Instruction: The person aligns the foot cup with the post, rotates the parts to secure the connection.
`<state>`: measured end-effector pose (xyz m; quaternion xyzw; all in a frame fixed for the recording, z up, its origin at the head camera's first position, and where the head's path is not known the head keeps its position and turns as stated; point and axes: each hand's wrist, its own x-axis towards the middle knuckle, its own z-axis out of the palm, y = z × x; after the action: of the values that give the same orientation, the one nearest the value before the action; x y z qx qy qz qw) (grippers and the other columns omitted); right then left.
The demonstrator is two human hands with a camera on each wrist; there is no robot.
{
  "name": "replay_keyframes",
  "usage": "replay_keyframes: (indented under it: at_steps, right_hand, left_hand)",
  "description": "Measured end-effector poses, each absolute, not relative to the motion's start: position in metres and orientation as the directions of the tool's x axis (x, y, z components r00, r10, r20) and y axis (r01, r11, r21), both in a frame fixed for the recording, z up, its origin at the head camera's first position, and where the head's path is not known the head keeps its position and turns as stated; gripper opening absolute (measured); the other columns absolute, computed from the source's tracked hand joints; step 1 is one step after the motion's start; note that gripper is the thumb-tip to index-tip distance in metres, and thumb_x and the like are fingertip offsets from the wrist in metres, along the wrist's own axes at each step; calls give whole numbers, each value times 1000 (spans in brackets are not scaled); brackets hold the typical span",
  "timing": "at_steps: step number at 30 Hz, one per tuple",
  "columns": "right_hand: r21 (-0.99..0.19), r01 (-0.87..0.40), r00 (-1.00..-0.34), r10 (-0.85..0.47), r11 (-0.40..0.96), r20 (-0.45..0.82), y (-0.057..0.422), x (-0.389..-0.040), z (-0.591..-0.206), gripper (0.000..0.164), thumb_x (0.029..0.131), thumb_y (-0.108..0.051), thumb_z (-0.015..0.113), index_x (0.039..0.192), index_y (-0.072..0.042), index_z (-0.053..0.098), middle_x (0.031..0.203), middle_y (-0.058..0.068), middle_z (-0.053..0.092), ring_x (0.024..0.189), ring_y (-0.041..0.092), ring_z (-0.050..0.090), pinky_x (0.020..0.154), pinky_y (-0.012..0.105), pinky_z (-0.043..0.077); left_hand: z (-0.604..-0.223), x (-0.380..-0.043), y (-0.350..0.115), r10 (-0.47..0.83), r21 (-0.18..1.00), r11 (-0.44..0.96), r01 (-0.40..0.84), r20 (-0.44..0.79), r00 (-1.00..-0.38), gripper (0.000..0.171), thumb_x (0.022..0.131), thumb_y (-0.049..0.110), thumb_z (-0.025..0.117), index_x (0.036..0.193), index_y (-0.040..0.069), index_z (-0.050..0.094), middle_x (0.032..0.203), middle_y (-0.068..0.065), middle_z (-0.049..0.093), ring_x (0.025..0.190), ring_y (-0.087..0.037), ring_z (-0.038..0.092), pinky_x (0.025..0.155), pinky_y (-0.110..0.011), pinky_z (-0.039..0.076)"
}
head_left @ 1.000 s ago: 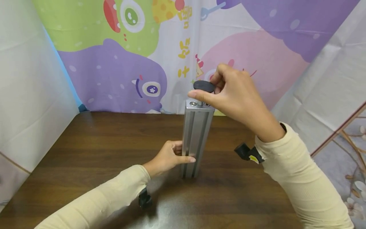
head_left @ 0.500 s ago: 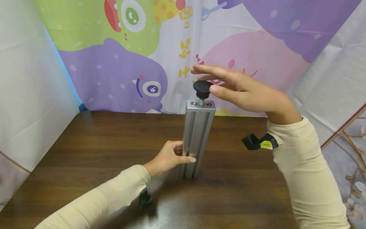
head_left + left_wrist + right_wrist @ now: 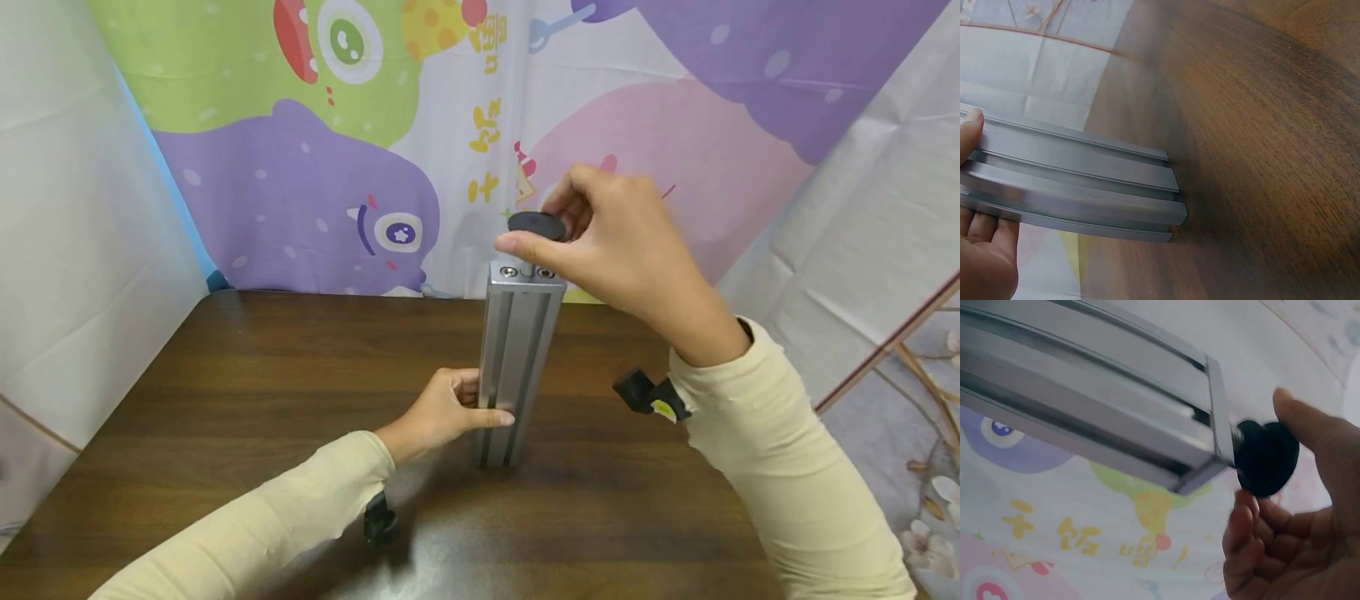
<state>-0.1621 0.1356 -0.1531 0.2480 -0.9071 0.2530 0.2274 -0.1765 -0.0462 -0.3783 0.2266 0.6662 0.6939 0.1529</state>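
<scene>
An aluminium profile with long grooves stands upright on the table. My left hand grips its lower part, thumb across the near face and fingers behind. A metal end plate with two screws caps the top. From the plate rises a threaded stem bearing a black levelling foot, its round pad facing up. My right hand pinches this foot between thumb and curled fingers. In the right wrist view, part of the stem's thread shows between plate and foot.
The dark wood table lies under the profile. Behind it hangs a curtain with cartoon creatures, and white cloth closes the left side. A black wrist camera sits below the left wrist.
Half a second ago the right hand was stretched out beside the foot with only the thumb near it; now it has turned and pinches the foot again. The left hand stays put.
</scene>
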Motion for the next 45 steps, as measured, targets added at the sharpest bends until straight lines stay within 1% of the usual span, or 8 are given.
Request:
replay_keyframes:
  at_steps: [6, 14, 20, 26, 30, 35, 40, 45]
  right_hand:
    - [-333, -497, -784, -249, 801, 569, 128, -157, -157, 50, 76, -50, 77, 88, -4, 62, 73, 7, 66, 65, 17, 59, 62, 31, 45]
    - [-386, -571, -784, -343, 724, 516, 139, -158, -152, 41, 86, -40, 70, 105, -4, 64, 88, 8, 69, 78, 17, 65, 75, 33, 51]
    - [-446, -747, -663, -602, 493, 445, 153, -170, -147, 36, 96, -13, 57, 130, -1, 56, 123, 10, 65, 112, 19, 61, 98, 32, 46]
    - [-443, -806, -540, -794, 393, 278, 163, -176, -141, 40, 102, -12, 43, 142, -9, 46, 144, 3, 48, 134, 14, 41, 110, 27, 33]
    - [-399, -805, -569, -762, 439, 309, 160, -176, -140, 35, 98, -10, 54, 132, -5, 56, 132, 7, 59, 117, 15, 56, 97, 24, 43]
    - [-342, -669, -737, -533, 659, 416, 144, -170, -142, 32, 84, -31, 75, 103, -6, 69, 92, 3, 72, 79, 12, 63, 74, 26, 50]
    - [-313, -497, -824, -326, 809, 464, 129, -162, -147, 51, 76, -57, 73, 82, -8, 61, 72, 4, 63, 63, 19, 54, 60, 31, 42]
    - [-268, -444, -826, -274, 855, 492, 123, -160, -149, 58, 76, -62, 71, 78, -6, 56, 69, 7, 58, 62, 25, 50, 58, 34, 39]
  left_hand:
    - [-379, -177, -46, 511, 995, -60, 82, 101, -853, 42, 77, -1, 77, 116, -6, 64, 103, -18, 71, 94, -19, 69, 84, -31, 55]
    - [-378, -177, -45, 513, 995, -61, 82, 102, -852, 43, 77, -1, 77, 117, -7, 63, 103, -19, 71, 93, -19, 69, 83, -31, 55]
    - [-378, -177, -45, 513, 993, -69, 92, 115, -850, 42, 78, -1, 77, 116, -9, 62, 102, -20, 71, 92, -18, 69, 82, -30, 55]
    - [-379, -176, -45, 515, 993, -64, 99, 118, -849, 41, 78, 0, 77, 115, -9, 63, 101, -20, 71, 90, -16, 69, 81, -29, 55]
    - [-379, -176, -45, 515, 993, -64, 102, 121, -849, 41, 78, 0, 77, 115, -8, 63, 101, -19, 71, 90, -16, 69, 81, -29, 55]
    - [-379, -176, -45, 514, 992, -62, 109, 125, -849, 42, 78, 0, 77, 116, -8, 63, 101, -19, 71, 90, -16, 69, 81, -30, 55]
    - [-379, -177, -46, 510, 994, -59, 96, 113, -853, 41, 77, 0, 78, 115, -7, 64, 101, -18, 72, 91, -16, 69, 81, -30, 55]
    - [-379, -177, -46, 510, 994, -56, 94, 109, -853, 40, 77, -1, 77, 115, -6, 64, 100, -17, 72, 90, -16, 69, 81, -30, 55]
